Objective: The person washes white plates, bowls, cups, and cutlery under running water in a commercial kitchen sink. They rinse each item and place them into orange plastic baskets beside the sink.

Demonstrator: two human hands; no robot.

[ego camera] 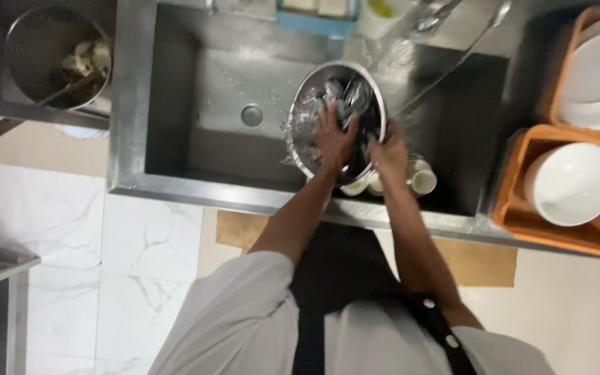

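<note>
Washing step: left hand point(333, 139) spread open inside metal bowl point(307, 104); rim gripped by right hand point(388, 154). Steadying judged needed next.

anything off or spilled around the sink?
Nothing stands out. The metal bowl is tilted in the sink, left hand inside it, right hand at its rim; water is splashing there.
</note>
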